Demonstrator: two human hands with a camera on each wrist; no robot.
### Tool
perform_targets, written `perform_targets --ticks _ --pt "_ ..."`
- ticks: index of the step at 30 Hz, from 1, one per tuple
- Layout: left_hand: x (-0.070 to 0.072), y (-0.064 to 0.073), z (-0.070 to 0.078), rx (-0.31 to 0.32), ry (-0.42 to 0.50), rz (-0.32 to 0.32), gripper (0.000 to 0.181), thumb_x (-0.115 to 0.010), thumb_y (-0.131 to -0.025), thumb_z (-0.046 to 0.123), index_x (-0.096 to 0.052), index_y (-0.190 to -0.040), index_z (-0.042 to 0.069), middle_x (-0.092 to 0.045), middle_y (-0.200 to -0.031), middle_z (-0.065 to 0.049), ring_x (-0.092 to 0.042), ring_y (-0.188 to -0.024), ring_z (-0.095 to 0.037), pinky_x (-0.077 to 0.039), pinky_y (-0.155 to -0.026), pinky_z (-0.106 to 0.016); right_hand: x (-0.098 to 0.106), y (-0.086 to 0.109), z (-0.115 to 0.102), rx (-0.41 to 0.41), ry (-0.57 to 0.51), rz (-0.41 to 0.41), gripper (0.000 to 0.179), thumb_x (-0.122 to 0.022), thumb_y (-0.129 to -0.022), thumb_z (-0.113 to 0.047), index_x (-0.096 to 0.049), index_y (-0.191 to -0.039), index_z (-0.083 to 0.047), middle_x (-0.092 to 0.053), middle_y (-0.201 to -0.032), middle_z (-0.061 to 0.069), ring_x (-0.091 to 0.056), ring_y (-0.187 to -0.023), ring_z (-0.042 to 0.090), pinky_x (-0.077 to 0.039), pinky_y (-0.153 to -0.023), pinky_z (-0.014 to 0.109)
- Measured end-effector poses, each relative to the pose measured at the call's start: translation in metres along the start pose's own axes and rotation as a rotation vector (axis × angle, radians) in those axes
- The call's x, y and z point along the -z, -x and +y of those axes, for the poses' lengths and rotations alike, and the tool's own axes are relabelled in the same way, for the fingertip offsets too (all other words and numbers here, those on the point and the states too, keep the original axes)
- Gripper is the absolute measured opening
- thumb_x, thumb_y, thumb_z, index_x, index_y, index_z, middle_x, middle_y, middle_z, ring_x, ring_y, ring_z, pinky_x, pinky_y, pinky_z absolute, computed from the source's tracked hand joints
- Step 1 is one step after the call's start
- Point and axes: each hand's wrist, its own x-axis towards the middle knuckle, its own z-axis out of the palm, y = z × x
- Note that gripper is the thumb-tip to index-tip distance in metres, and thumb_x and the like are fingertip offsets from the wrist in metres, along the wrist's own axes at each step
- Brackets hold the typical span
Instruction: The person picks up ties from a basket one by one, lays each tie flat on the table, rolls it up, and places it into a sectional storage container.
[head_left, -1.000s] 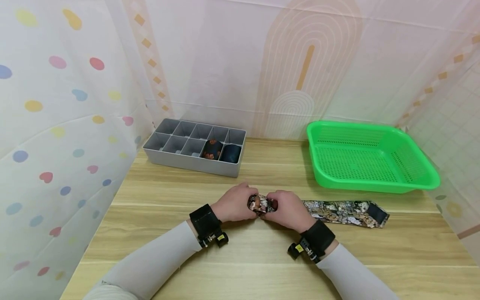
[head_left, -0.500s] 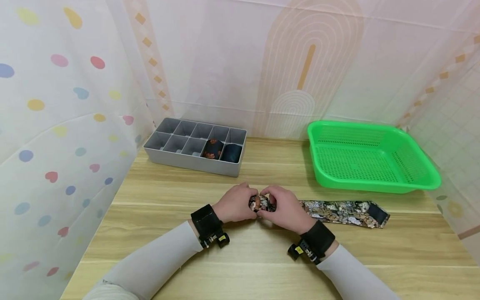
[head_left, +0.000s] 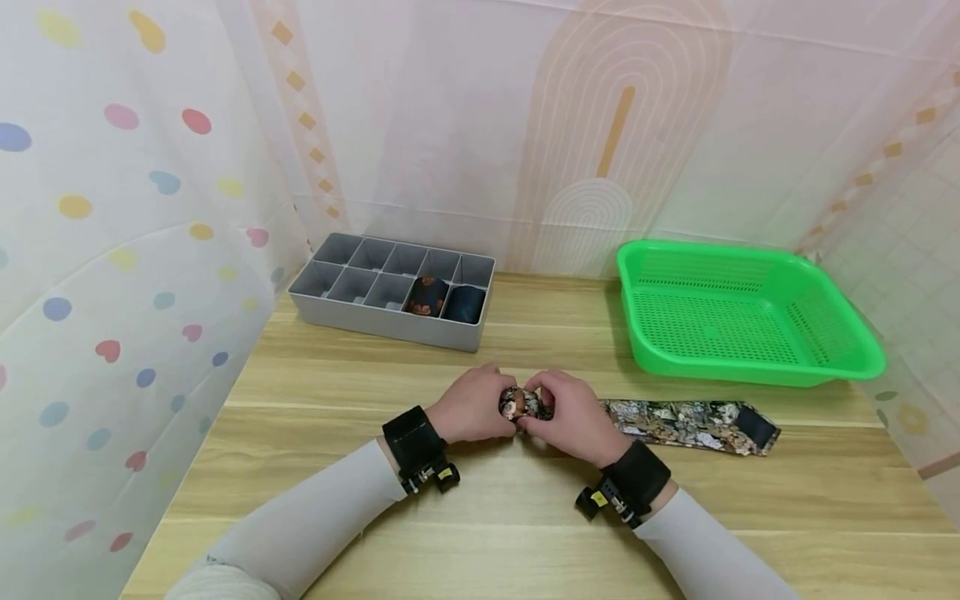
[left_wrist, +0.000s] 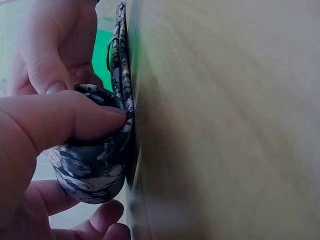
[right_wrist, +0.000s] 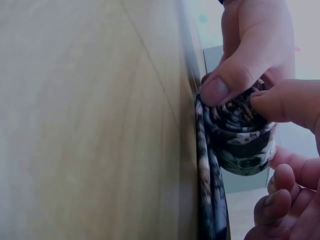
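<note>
A necktie (head_left: 682, 423) with a busy brown, black and white print lies on the table, partly rolled up. Its flat length runs right to a pointed end with a dark patch. My left hand (head_left: 471, 406) grips the roll (head_left: 517, 403) from the left, its thumb pressed against the coiled side in the left wrist view. From the right, my right hand (head_left: 573, 419) pinches the same roll between thumb and fingers. The right wrist view shows the coiled layers (right_wrist: 242, 150) and two layers of tie leading away along the tabletop. Part of the roll is hidden by fingers.
A grey divided box (head_left: 390, 327) stands at the back left. Two of its front compartments hold a dark rolled tie with orange flowers (head_left: 427, 297) and a plain navy rolled tie (head_left: 464, 304). A green perforated basket (head_left: 750, 371) stands at the back right. Patterned curtains border the table.
The fingers of my right hand have shifted slightly up and left on the roll, its thumb and forefinger now further apart. My left hand stays on the roll, which has barely moved.
</note>
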Motion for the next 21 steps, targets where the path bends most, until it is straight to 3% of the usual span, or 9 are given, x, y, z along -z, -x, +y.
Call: perform_targets --ticks 6,15,21 --pt "0.0032 -0.0013 -0.0026 -0.001 -0.005 0.007 0.036 -0.090 -0.072 0.034 -0.075 -0.099 0.015 -0.061 -0.092 0.000 -0.053 -0.083 -0.015 -0.047 -0.070 -0.030 0.0026 -0.0016 0.0041 -0.010 0.003 0.004 0.031 -0.089 -0.081 -0.026 -0.072 -0.106 -0.016 -0.055 -0.083 -0.004 -0.050 -0.072 0.011 -0.042 -0.066 0.026" --pt "0.0077 0.0015 0.0017 -0.010 -0.056 0.009 0.041 -0.087 -0.073 0.039 -0.073 -0.102 0.014 -0.062 -0.096 -0.002 -0.053 -0.087 -0.017 -0.049 -0.073 -0.031 0.0067 -0.0023 0.0090 -0.037 -0.012 -0.099 0.031 -0.085 -0.077 -0.020 -0.069 -0.103 -0.017 -0.059 -0.081 -0.001 -0.051 -0.069 0.011 -0.044 -0.064 0.028" --pt "0.0070 0.0023 0.0026 -0.014 0.001 0.065 0.040 -0.081 -0.074 0.040 -0.072 -0.103 0.015 -0.059 -0.099 -0.002 -0.052 -0.086 -0.016 -0.049 -0.072 -0.031 0.0035 -0.0019 0.0078 -0.017 0.072 -0.077 0.030 -0.086 -0.075 -0.023 -0.071 -0.100 -0.019 -0.056 -0.077 -0.004 -0.048 -0.065 0.009 -0.040 -0.060 0.027"
